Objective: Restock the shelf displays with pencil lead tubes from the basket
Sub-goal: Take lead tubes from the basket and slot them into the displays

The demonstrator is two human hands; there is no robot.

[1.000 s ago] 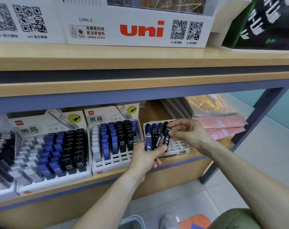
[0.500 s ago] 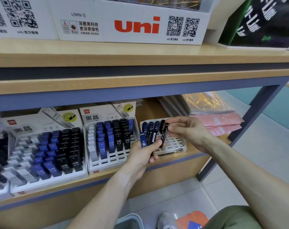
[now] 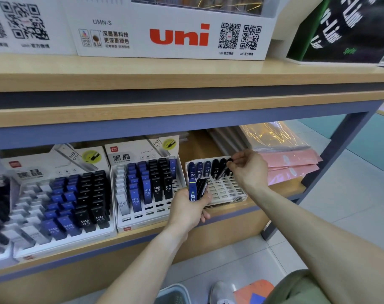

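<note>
My left hand (image 3: 190,210) grips a small bunch of lead tubes (image 3: 197,189), one blue and a few black, in front of the shelf edge. My right hand (image 3: 249,168) pinches a single black lead tube (image 3: 223,171) and holds it tilted over the back row of the small white grid display (image 3: 225,189). That display's back row holds blue and black 0.3 tubes (image 3: 205,168); its front slots are bare. A grey basket (image 3: 174,295) shows at the bottom edge, on the floor.
Two larger HB 0.5 displays (image 3: 147,185) (image 3: 61,205) stand left of the small one, with blue, black and white tubes. Pink and clear packets (image 3: 289,163) lie to the right. A upper shelf board (image 3: 186,102) overhangs. A blue shelf post (image 3: 331,163) stands right.
My right hand has carried the black tube away from the bunch, up and back to the display's rear row. My left hand stayed low with the remaining tubes.
</note>
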